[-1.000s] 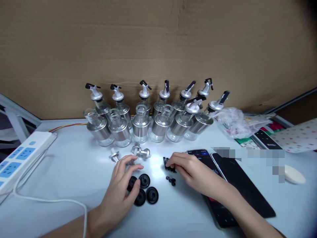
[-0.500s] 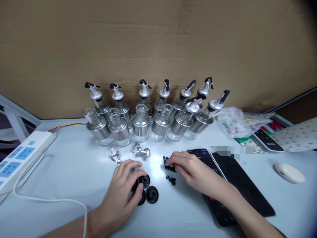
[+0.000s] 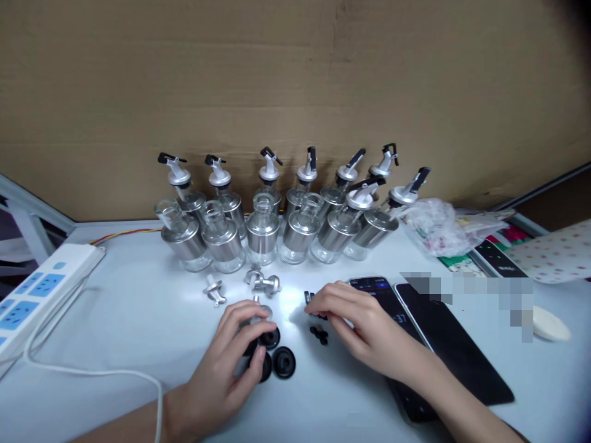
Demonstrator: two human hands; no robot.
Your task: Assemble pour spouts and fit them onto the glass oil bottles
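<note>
My left hand [image 3: 231,357] curves over several black round stopper bases [image 3: 284,362], its thumb and fingers apart. Beyond those fingertips a silver pourer top [image 3: 263,312] shows in part. More silver pourer tops [image 3: 268,285] lie scattered behind it, one [image 3: 215,290] off to the left. My right hand [image 3: 351,317] is closed in a pinch at a small group of black flip levers [image 3: 308,296]; the fingers hide most of them. Tiny black plugs [image 3: 319,335] lie just below its fingertips.
Several glass bottles with steel bands stand at the back; the rear ones carry pourers [image 3: 270,163], while some front ones [image 3: 262,231] have bare necks. Two phones [image 3: 455,344] lie at right, near a plastic bag [image 3: 429,224] and a white oval object [image 3: 551,323]. A power strip [image 3: 50,289] and cable sit left.
My left fingers have dipped slightly, uncovering a silver pourer top behind them. My right hand has shifted slightly at the black levers; the small plugs below it have moved a little.
</note>
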